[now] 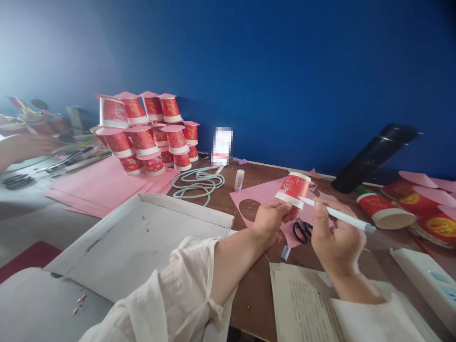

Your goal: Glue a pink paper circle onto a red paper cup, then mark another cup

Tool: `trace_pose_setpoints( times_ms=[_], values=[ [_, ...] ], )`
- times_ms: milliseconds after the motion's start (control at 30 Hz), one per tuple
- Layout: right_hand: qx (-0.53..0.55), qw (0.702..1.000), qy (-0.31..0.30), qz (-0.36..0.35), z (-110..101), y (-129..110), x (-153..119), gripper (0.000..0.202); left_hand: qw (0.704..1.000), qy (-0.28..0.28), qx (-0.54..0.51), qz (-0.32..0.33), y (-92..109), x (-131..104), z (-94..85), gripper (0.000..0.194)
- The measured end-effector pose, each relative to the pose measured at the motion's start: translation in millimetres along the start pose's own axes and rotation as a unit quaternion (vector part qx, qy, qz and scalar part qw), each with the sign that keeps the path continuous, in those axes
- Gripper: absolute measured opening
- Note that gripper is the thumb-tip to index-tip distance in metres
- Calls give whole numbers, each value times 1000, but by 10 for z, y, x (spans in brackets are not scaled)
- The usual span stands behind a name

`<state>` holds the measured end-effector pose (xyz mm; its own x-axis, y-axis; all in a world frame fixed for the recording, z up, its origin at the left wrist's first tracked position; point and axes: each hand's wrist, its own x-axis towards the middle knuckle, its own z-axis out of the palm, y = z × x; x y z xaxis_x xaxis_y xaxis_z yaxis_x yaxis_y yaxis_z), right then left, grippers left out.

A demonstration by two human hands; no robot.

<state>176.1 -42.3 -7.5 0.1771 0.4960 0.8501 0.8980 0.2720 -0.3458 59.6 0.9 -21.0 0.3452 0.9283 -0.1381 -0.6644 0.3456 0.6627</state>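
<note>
My left hand (272, 218) grips a red paper cup (294, 186) with a printed pattern by its white rim, which faces toward me. My right hand (337, 232) is closed around a white pen (342, 216), whose tip meets or nearly meets the cup near the rim. Below the cup, black-handled scissors (302, 231) lie on a sheet of pink paper (263, 190) with a round hole cut in it. Another red paper cup (374, 209) lies on its side right of my right hand.
Stacked red cups (146, 140) with pink paper between tiers stand at the back left, near pink sheets (96, 185). A glue stick (239, 180), a coiled cable (199, 183), a black bottle (370, 159), an open white box (153, 237) and a book (299, 299) surround my hands. Another person's hand (24, 147) is far left.
</note>
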Motion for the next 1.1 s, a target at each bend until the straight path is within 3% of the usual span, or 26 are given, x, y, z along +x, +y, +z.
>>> trace_pose_setpoints(
  times_ms=[233, 1100],
  values=[
    [11, 999, -48, 6, 7, -58, -8, 26, 1000, -17, 11, -2, -16, -6, -13, 30],
    [-12, 998, -50, 19, 3, -27, -11, 31, 996, -21, 85, 12, -4, -29, -21, 27]
  ],
)
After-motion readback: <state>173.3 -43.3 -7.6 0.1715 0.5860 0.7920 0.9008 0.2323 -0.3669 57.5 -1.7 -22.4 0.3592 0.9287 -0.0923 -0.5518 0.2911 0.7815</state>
